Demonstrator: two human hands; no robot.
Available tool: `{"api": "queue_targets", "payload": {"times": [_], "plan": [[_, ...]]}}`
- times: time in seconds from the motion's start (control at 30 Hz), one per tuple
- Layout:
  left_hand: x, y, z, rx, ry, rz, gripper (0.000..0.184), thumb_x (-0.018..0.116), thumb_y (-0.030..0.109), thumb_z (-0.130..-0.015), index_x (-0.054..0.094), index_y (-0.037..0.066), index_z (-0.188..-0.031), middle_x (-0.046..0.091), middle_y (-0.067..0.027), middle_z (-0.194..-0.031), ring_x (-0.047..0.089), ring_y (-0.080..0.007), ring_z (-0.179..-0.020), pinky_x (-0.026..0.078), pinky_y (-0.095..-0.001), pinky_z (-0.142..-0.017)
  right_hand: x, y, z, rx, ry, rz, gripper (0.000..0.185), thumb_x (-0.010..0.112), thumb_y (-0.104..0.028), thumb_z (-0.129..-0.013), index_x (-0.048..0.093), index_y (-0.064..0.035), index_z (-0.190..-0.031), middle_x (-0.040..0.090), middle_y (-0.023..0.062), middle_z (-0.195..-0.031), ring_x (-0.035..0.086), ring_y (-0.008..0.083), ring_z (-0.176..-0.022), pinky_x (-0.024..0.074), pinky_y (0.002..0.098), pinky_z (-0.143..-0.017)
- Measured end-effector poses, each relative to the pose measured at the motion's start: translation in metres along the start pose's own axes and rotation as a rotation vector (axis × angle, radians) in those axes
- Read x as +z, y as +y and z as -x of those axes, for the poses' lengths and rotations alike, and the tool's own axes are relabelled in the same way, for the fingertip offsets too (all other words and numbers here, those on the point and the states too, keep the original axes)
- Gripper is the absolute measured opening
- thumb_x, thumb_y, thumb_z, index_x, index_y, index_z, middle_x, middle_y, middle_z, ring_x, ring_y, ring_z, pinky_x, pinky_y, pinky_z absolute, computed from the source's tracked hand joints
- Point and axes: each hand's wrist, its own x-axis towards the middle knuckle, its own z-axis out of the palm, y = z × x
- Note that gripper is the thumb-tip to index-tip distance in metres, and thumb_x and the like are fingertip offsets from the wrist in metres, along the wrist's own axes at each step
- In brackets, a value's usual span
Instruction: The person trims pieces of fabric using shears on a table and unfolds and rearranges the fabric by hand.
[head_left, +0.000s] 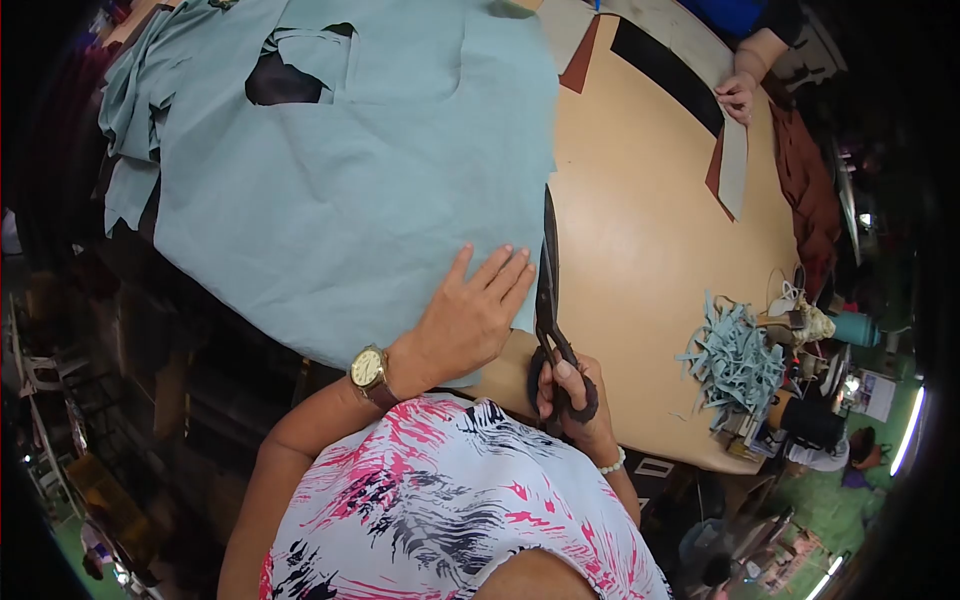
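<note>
Shears (547, 295), sheeting (330, 200) and scraps (738, 362) mark a workshop.

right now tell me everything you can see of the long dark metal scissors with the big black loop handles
The long dark metal scissors have slim, tapering blades that cross just ahead of two thick black loops. The person's bare right hand grips the loops. The blades point away from the body, along the right edge of the pale blue-green sheet, over the tan tabletop. They look close together, but whether they are fully shut or touch the sheet is unclear.
</note>
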Motion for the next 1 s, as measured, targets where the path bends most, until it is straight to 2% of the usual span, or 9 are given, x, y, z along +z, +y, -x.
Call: {"api": "queue_targets", "payload": {"times": [0.17,0.33,0.47,0.57,0.67,0.7,0.87,1.0], "plan": [[-0.006,0.001,0.003,-0.018,0.002,0.085,0.059,0.058,0.007,-0.063,0.045,-0.003,-0.119,0.041,-0.0167,-0.129,0.040,-0.0286,-0.120,0.030,-0.0503,-0.096,0.003,-0.001,0.001,-0.023,0.004,-0.001,0.035,0.062,-0.035,-0.077,0.049,-0.0039,-0.070,0.049,0.0023,-0.053,0.047,0.0074,-0.042,0.0325,0.0179,-0.037],[-0.030,-0.013,-0.006,0.009,-0.058,0.238,0.046,0.054,0.009,-0.069,0.053,0.005,-0.115,0.034,-0.0192,-0.134,0.029,-0.0335,-0.126,0.025,-0.0523,-0.100,0.004,0.001,0.006,-0.050,-0.004,-0.006,0.036,0.062,-0.036,-0.077,0.049,-0.0026,-0.071,0.048,0.0035,-0.054,0.048,0.0094,-0.043,0.0357,0.0199,-0.039],[-0.029,-0.041,-0.026,-0.010,-0.254,0.344,0.034,0.044,0.015,-0.078,0.059,0.009,-0.108,0.028,-0.0221,-0.138,0.019,-0.0374,-0.131,0.017,-0.0540,-0.103,0.002,0.005,0.009,-0.002,-0.019,-0.017,0.042,0.056,-0.044,-0.079,0.047,-0.0026,-0.072,0.042,0.0041,-0.056,0.044,0.0123,-0.043,0.0348,0.0228,-0.041],[-0.022,-0.044,-0.030,-0.082,-0.370,0.366,0.034,0.038,0.018,-0.083,0.059,0.009,-0.108,0.024,-0.0240,-0.139,0.014,-0.0389,-0.132,0.012,-0.0556,-0.103,-0.001,0.009,0.015,0.018,-0.027,-0.100,0.040,0.061,-0.039,-0.076,0.049,-0.0007,-0.071,0.048,0.0051,-0.056,0.050,0.0123,-0.046,0.0388,0.0216,-0.044],[-0.032,-0.029,-0.026,-0.182,-0.420,0.507,0.035,0.037,0.018,-0.083,0.059,0.009,-0.109,0.022,-0.0252,-0.139,0.011,-0.0403,-0.132,0.010,-0.0570,-0.103,-0.005,0.018,0.025,-0.015,-0.055,-0.076,0.044,0.062,-0.042,-0.073,0.050,0.0003,-0.073,0.049,0.0057,-0.057,0.051,0.0137,-0.049,0.0407,0.0231,-0.048],[-0.035,-0.024,-0.023,-0.193,-0.437,0.515,0.035,0.037,0.018,-0.084,0.058,0.009,-0.110,0.022,-0.0253,-0.139,0.010,-0.0402,-0.132,0.010,-0.0572,-0.103,-0.007,0.020,0.028,0.014,-0.039,-0.056,0.046,0.064,-0.043,-0.070,0.051,0.0010,-0.074,0.050,0.0056,-0.058,0.051,0.0132,-0.052,0.0397,0.0231,-0.050],[-0.038,-0.003,-0.011,-0.248,-0.463,0.581,0.035,0.038,0.017,-0.084,0.056,0.008,-0.113,0.024,-0.0242,-0.139,0.011,-0.0386,-0.133,0.008,-0.0586,-0.102,-0.006,0.019,0.043,0.033,0.000,0.077,0.040,0.065,-0.038,-0.070,0.051,-0.0006,-0.069,0.049,0.0030,-0.057,0.046,0.0095,-0.051,0.0337,0.0214,-0.047],[-0.034,0.005,-0.006,-0.179,-0.399,0.532,0.035,0.039,0.014,-0.084,0.054,0.008,-0.115,0.026,-0.0216,-0.139,0.013,-0.0377,-0.132,0.008,-0.0605,-0.101,-0.004,0.025,0.046,0.022,0.036,0.072,0.039,0.064,-0.038,-0.071,0.050,-0.0024,-0.065,0.047,0.0019,-0.055,0.044,0.0086,-0.050,0.0319,0.0213,-0.046]]}}
